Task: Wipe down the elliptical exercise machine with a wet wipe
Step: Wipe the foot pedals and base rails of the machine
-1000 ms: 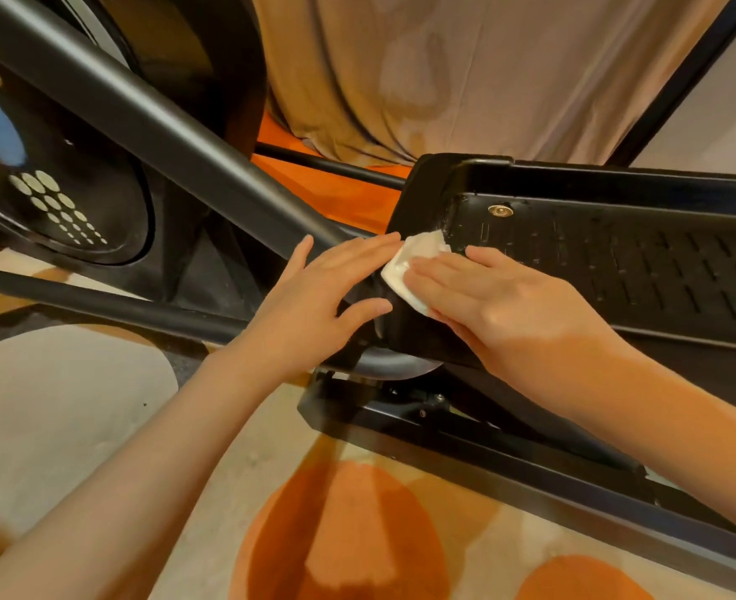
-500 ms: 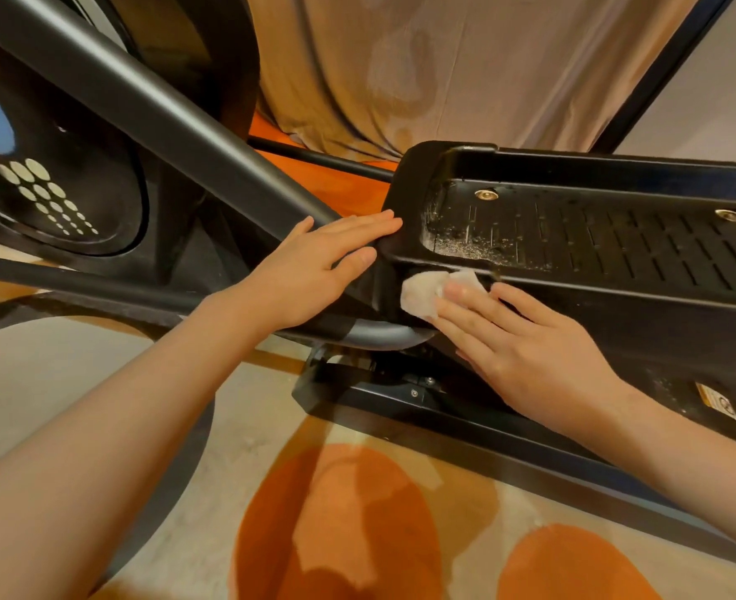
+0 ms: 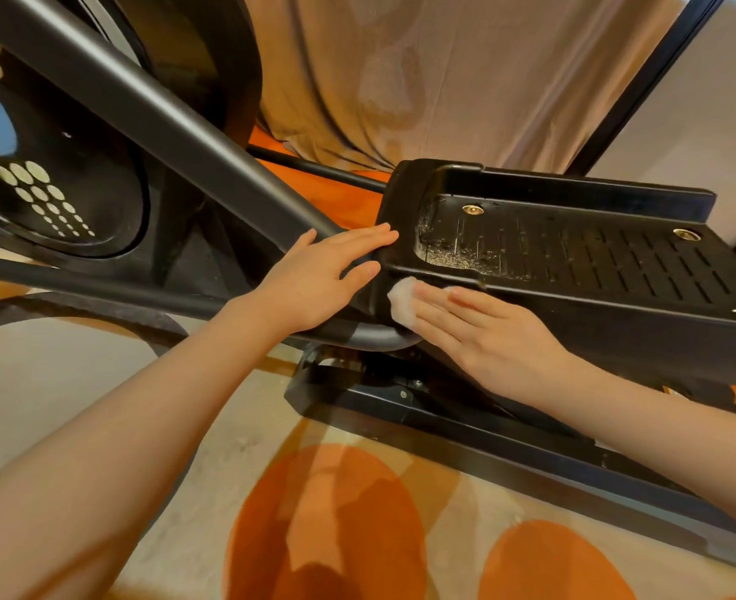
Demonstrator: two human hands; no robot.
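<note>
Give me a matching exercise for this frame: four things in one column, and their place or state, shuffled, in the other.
Things:
1. wet wipe
2. left hand
3. foot pedal
4. rug

Place or state:
A. flat on the pedal's front end, beside the grey arm
B. gritty dirt in its front corner
C. on the floor, with orange ovals
D. pressed on the pedal's side wall under the right hand

Pairs: 1-D, 2-A, 3-B, 4-C

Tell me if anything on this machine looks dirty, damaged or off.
The black ribbed plastic foot pedal carries pale gritty debris in its front left corner, unwiped. The right hand presses the white wet wipe on the pedal's side below. Nothing looks broken.
</note>
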